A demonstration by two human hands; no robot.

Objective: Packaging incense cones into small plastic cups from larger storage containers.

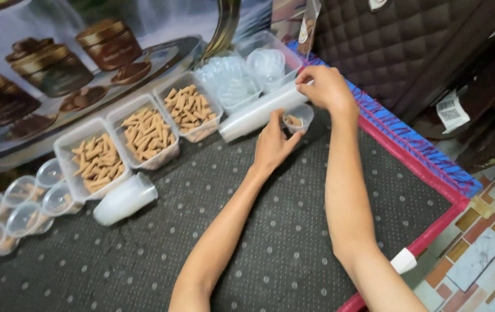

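Note:
My left hand (272,144) holds a small clear plastic cup (298,118) with a few tan cone-shaped pieces inside. Just above it, my right hand (324,88) pinches the open end of a long stack of clear cups (259,112) that lies on its side on the dark dotted mat (247,231). Behind the stack stand three clear tubs of tan cones (146,136), side by side.
Two tubs of clear lids (247,72) sit at the back right. A shorter stack of cups (125,199) lies left of centre, with several lidded filled cups (16,211) at the far left. The mat's red and blue edge (415,147) runs along the right beside tiled floor.

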